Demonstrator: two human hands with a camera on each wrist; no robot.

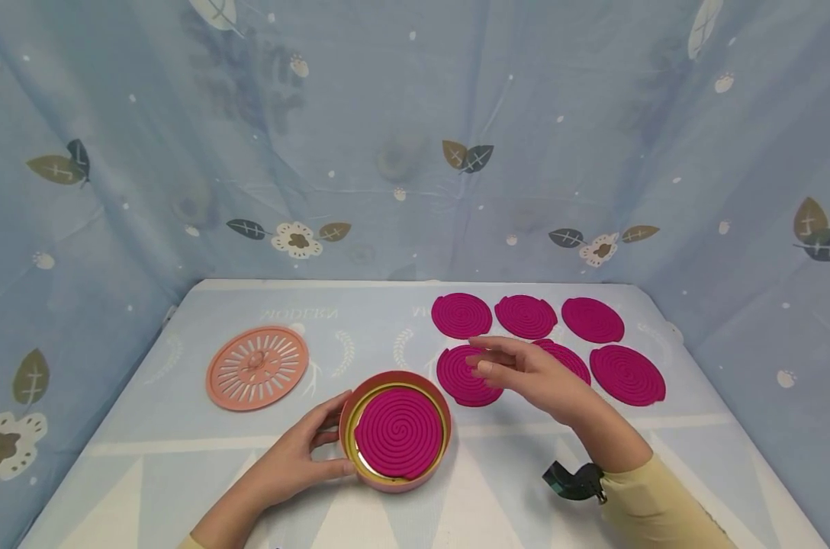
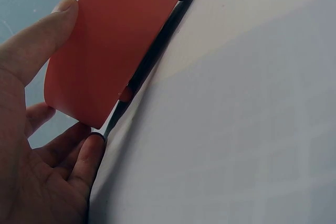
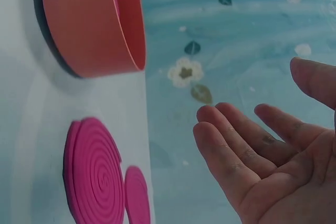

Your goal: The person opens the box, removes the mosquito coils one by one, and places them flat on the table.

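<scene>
A round coral mosquito coil box [image 1: 346, 418] with a gold-coloured inside stands on the table. One magenta mosquito coil [image 1: 398, 433] lies in it. My left hand [image 1: 298, 450] grips the box's left side, thumb at the front and fingers round the back; the left wrist view shows thumb and fingers [image 2: 86, 163] against its outer wall. Right of the box, my right hand [image 1: 525, 374] is raised over the near-left coil [image 1: 459, 381] and partly hides it and the coil beside it [image 1: 569, 362]. Its fingers are loosely extended, palm bare in the right wrist view.
At the left lies a coral slotted lid [image 1: 257, 368] with a small knob. More magenta coils, such as the far-right one [image 1: 593, 319] and near-right one [image 1: 627, 374], lie in two rows at the right. A patterned blue cloth [image 1: 401, 137] hangs behind the table.
</scene>
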